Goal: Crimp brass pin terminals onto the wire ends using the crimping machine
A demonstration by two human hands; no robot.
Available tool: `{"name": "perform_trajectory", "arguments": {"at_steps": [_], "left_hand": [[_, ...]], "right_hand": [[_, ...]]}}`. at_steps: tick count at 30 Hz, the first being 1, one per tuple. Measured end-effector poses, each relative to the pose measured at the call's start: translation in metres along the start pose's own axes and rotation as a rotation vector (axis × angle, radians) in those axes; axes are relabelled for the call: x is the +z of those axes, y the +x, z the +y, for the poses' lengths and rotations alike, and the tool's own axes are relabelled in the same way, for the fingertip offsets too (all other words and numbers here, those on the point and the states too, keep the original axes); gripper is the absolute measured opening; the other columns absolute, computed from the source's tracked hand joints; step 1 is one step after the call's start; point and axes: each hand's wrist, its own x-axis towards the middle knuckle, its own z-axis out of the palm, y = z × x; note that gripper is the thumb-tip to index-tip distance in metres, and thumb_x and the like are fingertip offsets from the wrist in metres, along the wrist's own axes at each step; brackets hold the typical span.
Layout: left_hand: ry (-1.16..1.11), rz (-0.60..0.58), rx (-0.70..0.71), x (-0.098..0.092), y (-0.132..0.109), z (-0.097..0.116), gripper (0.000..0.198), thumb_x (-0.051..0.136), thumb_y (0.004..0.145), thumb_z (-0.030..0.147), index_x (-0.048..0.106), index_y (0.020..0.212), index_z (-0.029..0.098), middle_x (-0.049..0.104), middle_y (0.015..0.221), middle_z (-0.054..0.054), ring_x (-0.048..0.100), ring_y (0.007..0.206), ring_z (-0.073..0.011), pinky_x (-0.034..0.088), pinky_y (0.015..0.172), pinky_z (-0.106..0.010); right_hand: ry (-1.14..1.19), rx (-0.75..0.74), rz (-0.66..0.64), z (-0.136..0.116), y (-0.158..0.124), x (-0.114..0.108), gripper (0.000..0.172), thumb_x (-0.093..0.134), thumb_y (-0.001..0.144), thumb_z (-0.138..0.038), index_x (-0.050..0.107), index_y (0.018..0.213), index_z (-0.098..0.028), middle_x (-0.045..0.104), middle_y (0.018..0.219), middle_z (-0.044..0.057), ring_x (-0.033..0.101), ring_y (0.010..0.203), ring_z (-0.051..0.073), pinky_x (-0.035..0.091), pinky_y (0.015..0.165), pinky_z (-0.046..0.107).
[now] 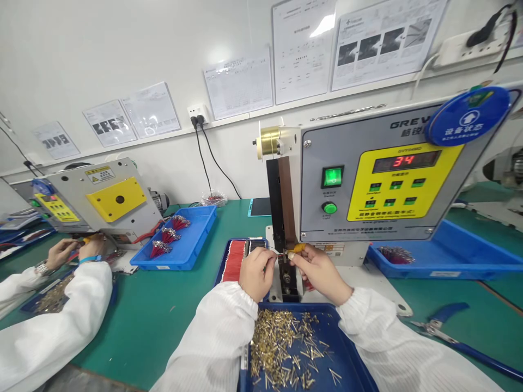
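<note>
My left hand [258, 272] is closed in a pinch beside the narrow black work head of the crimping machine [327, 207]. A thin wire [273, 249] shows at its fingertips. My right hand [321, 272] meets it from the other side, fingers pinched together at the work head. A yellow cover [297, 248], perhaps a finger cot, is at its index fingertip. What the right fingers hold is too small to make out. Below both hands lies a dark blue tray [351, 348] with many small V-shaped brass terminals [281, 343]. Red wires [235, 260] lie bundled in a tray behind my left hand.
Blue-handled pliers [439, 326] lie at the right. A blue bin [453, 256] with wire pieces stands behind them. Another blue bin [188, 239] with red wire bundles is left of centre. A co-worker's hands [77, 250] work at a second machine [114, 201] on the far left.
</note>
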Motion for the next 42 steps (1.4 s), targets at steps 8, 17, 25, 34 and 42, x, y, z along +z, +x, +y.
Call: {"name": "perform_trajectory", "arguments": {"at_steps": [8, 17, 25, 34, 42], "left_hand": [[-0.010, 0.005, -0.004, 0.001, 0.000, -0.001, 0.016, 0.046, 0.091, 0.019, 0.062, 0.092, 0.019, 0.065, 0.088, -0.006, 0.062, 0.083, -0.0158, 0.051, 0.074, -0.029], [-0.018, 0.031, -0.003, 0.000, 0.000, 0.000, 0.017, 0.045, 0.092, 0.019, 0.061, 0.092, 0.019, 0.063, 0.088, -0.005, 0.060, 0.083, -0.0153, 0.049, 0.075, -0.028], [-0.011, 0.030, -0.021, 0.001, -0.001, -0.002, 0.018, 0.044, 0.093, 0.019, 0.062, 0.093, 0.019, 0.062, 0.091, -0.005, 0.059, 0.087, -0.0161, 0.049, 0.077, -0.029], [0.009, 0.054, -0.004, 0.000, -0.001, -0.001, 0.020, 0.042, 0.094, 0.019, 0.062, 0.094, 0.019, 0.062, 0.092, -0.006, 0.059, 0.087, -0.0162, 0.049, 0.077, -0.029], [0.009, 0.049, -0.001, 0.000, -0.001, -0.001, 0.018, 0.043, 0.094, 0.018, 0.061, 0.094, 0.018, 0.062, 0.093, -0.006, 0.058, 0.087, -0.0159, 0.049, 0.077, -0.029]], "right_hand": [[0.005, 0.012, 0.001, 0.003, 0.001, 0.000, 0.024, 0.057, 0.076, -0.046, 0.052, 0.072, -0.022, 0.059, 0.065, -0.002, 0.046, 0.042, 0.010, 0.038, 0.037, 0.023], [0.139, 0.019, 0.043, 0.003, 0.001, 0.001, 0.025, 0.058, 0.077, -0.044, 0.049, 0.068, -0.022, 0.047, 0.047, -0.007, 0.040, 0.038, 0.009, 0.034, 0.039, 0.024], [0.101, 0.023, 0.027, 0.005, 0.002, 0.001, 0.026, 0.058, 0.077, -0.045, 0.051, 0.069, -0.022, 0.045, 0.045, -0.007, 0.041, 0.038, 0.010, 0.035, 0.039, 0.024], [0.037, 0.032, 0.013, 0.013, 0.005, 0.001, 0.027, 0.057, 0.077, -0.047, 0.052, 0.072, -0.021, 0.058, 0.061, -0.002, 0.044, 0.038, 0.009, 0.036, 0.034, 0.023], [0.038, 0.029, 0.007, 0.012, 0.005, 0.001, 0.026, 0.057, 0.077, -0.046, 0.052, 0.072, -0.021, 0.057, 0.061, -0.002, 0.043, 0.038, 0.009, 0.035, 0.034, 0.022]]}}
